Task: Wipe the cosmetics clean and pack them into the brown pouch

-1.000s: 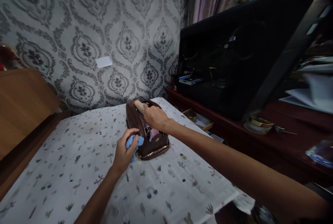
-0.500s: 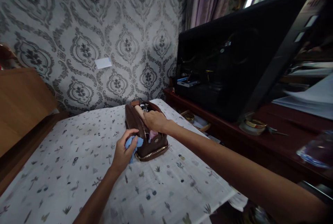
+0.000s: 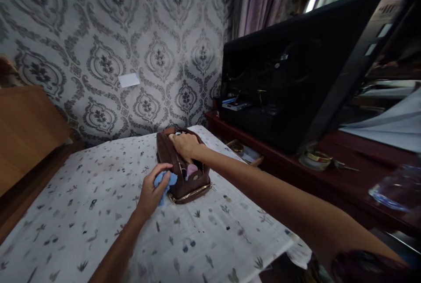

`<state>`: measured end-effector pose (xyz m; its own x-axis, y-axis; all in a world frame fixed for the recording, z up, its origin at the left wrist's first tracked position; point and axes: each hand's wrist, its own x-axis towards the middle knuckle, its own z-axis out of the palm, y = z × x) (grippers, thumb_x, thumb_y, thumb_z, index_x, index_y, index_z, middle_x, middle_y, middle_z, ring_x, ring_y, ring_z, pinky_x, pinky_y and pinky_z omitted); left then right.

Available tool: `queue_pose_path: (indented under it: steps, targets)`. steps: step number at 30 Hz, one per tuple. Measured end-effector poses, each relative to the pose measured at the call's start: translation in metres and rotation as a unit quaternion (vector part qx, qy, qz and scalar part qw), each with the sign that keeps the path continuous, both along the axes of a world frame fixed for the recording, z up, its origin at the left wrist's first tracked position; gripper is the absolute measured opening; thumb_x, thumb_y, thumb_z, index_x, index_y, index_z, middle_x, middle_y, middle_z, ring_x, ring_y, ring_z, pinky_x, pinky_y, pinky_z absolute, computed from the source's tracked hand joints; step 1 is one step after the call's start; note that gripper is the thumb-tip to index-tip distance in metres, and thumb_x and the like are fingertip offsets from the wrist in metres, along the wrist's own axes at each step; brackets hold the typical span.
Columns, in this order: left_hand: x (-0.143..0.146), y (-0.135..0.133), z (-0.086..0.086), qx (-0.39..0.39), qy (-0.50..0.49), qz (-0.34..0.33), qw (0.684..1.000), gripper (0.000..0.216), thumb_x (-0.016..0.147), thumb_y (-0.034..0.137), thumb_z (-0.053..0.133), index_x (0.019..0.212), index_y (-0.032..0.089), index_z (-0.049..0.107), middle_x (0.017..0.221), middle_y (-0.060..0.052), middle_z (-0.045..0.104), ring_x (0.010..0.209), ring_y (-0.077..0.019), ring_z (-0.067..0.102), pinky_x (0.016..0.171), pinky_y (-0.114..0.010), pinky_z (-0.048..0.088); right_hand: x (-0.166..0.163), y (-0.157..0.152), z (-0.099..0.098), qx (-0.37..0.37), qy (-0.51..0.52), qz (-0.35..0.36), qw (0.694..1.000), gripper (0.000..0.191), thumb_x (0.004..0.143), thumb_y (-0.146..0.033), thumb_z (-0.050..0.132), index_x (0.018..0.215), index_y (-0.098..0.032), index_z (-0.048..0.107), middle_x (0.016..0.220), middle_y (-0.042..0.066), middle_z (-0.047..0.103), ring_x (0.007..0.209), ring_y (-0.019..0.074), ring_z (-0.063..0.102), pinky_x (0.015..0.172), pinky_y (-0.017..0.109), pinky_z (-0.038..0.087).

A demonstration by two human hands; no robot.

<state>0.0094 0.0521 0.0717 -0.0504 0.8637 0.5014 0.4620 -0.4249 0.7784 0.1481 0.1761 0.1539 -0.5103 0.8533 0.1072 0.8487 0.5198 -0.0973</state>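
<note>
An unzipped brown toiletry bag rests on the patterned cloth, its opening facing up. My left hand is closed on a crumpled blue cloth, and its fingers touch the bag's left side. My right hand reaches into the far part of the opening with its fingers curled down. What those fingers grip is hidden by the hand and the bag. A pink item shows inside near the front. Small white and dark items peek out beyond my right hand.
White printed fabric covers the surface under the bag. To the right stand a large black television and a dark red cabinet with an open drawer. A roll of tape and keys lie there. A wooden box is at left.
My right hand has shifted slightly toward the far left of the bag, covering the pale tube that showed before. My left hand stays at the bag with the blue cloth.
</note>
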Motion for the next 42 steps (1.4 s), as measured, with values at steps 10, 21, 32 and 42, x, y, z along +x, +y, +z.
queue_pose_path:
  steps: [10, 21, 32, 42]
  targets:
    - [-0.094, 0.02, 0.005, -0.099, 0.185, 0.279, 0.937, 0.05, 0.091, 0.056, 0.037, 0.11, 0.021, 0.066, 0.11, -0.011, 0.071, 0.103, -0.0312, 0.064, 0.09, -0.041, 0.049, 0.023, 0.021, -0.005, 0.04, 0.151, -0.016, 0.988, 0.026, 0.093, -0.029, 0.053, 0.097, -0.016, 0.075, 0.102, 0.017, 0.075, 0.099, 0.0287, 0.07, 0.083, 0.034, 0.049]
    - [-0.15, 0.018, -0.012, -0.271, 0.37, 0.259, 0.85, 0.065, 0.09, 0.065, 0.034, 0.134, 0.024, 0.059, 0.143, -0.014, 0.057, 0.131, -0.0389, 0.053, 0.106, -0.062, 0.037, 0.055, 0.099, -0.037, -0.014, 0.54, -0.006, 0.841, 0.048, 0.096, -0.042, 0.036, 0.106, -0.011, 0.071, 0.1, 0.011, 0.075, 0.093, 0.0223, 0.069, 0.076, 0.03, 0.053]
    - [-0.062, 0.146, 0.0, -0.092, -0.008, 0.137, 0.986, 0.061, 0.096, 0.061, 0.038, 0.142, 0.022, 0.047, 0.155, -0.014, 0.044, 0.144, -0.0258, 0.04, 0.118, -0.045, 0.033, 0.026, 0.139, -0.061, -0.238, 0.559, 0.12, 0.785, 0.057, 0.094, -0.062, 0.044, 0.092, -0.012, 0.073, 0.09, 0.007, 0.073, 0.091, 0.0227, 0.066, 0.083, 0.032, 0.049]
    - [-0.055, 0.185, 0.004, -0.129, -0.053, 0.086, 0.987, 0.055, 0.091, 0.063, 0.049, 0.118, 0.018, 0.064, 0.134, -0.011, 0.064, 0.131, -0.026, 0.053, 0.114, -0.04, 0.038, 0.008, 0.17, -0.07, -0.253, 0.537, 0.111, 0.797, 0.045, 0.09, -0.052, 0.057, 0.078, -0.012, 0.072, 0.07, 0.002, 0.065, 0.075, 0.018, 0.059, 0.078, 0.029, 0.046]
